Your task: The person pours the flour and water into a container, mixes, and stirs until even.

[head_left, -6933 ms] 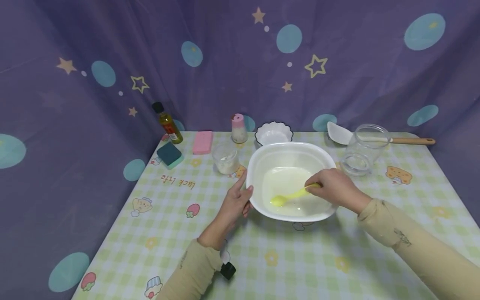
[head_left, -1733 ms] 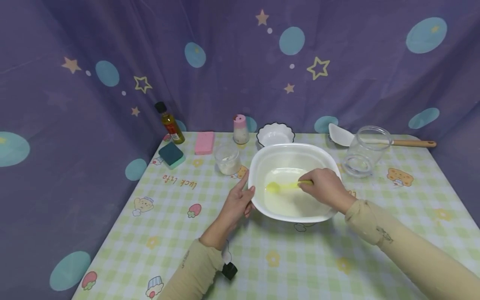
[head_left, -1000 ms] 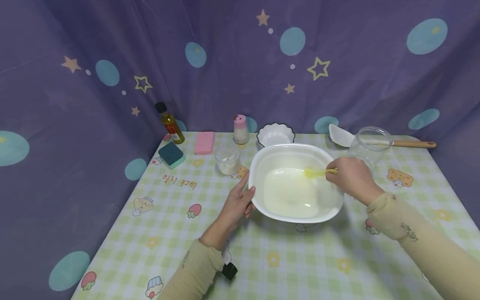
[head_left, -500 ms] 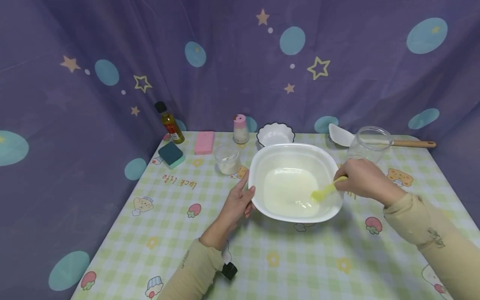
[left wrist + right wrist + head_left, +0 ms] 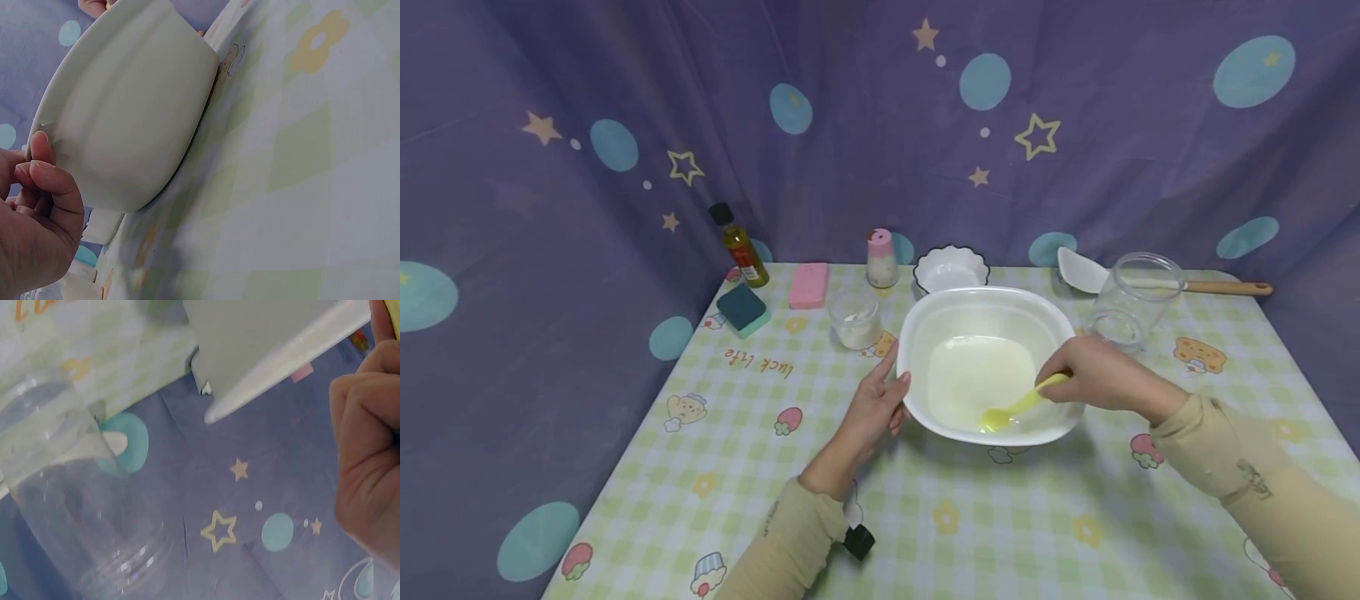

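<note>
A large white basin (image 5: 985, 302) holds a pale, milky liquid (image 5: 977, 375). My left hand (image 5: 868, 408) grips the basin's left rim, thumb on top; in the left wrist view its curled fingers (image 5: 56, 187) sit against the underside of the rim. Over the basin's right side, my right hand (image 5: 1097, 375) pinches the handle of a yellow spoon (image 5: 1018, 407). The spoon's bowl dips into the liquid near the front right. Only a sliver of yellow handle shows beside the right hand (image 5: 369, 450) in the right wrist view.
Behind the basin are a scalloped white bowl (image 5: 951, 268), a pink-topped shaker (image 5: 882, 260) and a clear cup of white powder (image 5: 856, 323). Leftward stand an oil bottle (image 5: 743, 250), a pink block (image 5: 808, 286) and a sponge (image 5: 742, 310). A clear jar (image 5: 1131, 304) and white spatula (image 5: 1081, 271) are at right.
The yellow spoon has moved around inside the basin, lately from the right side toward the front and left, with my right hand. My left hand has stayed at the rim.
</note>
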The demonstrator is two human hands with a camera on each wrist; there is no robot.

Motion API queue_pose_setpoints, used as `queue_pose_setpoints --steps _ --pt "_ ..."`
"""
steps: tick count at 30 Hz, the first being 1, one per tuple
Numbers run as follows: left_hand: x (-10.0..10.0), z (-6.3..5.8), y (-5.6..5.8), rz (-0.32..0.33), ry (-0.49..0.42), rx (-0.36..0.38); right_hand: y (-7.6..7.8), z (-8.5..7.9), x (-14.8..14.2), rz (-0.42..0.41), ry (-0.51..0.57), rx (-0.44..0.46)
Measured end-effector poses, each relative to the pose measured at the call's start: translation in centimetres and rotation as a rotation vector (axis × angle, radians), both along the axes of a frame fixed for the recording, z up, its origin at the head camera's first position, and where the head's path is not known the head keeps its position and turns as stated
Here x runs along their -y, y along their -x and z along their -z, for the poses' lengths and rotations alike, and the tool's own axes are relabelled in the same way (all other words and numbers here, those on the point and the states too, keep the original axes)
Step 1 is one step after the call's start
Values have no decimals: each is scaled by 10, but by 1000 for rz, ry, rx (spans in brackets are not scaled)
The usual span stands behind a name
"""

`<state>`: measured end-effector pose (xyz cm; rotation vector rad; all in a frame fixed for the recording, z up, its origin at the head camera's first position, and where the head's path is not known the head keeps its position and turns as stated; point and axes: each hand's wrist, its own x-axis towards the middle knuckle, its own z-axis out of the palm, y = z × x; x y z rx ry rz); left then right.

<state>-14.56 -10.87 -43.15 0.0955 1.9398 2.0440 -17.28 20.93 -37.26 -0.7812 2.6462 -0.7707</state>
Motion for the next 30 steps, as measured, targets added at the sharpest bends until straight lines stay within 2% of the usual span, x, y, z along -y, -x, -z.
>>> queue_pose_setpoints --steps 6,12,17,22,28,30 --pt "0 1 0 -7 5 5 -2 14 13 19 53 -5" --pt "1 1 0 -13 5 8 -3 26 29 48 89 -87" --pt "1 0 0 -15 1 7 -1 34 40 106 98 -178" --pt "1 -1 0 -8 4 7 4 37 48 178 76 -251" --pt "1 0 0 0 2 -3 13 37 46 292 -4 -334" --pt "0 0 -1 3 0 -6 16 36 43 325 -29 -336"
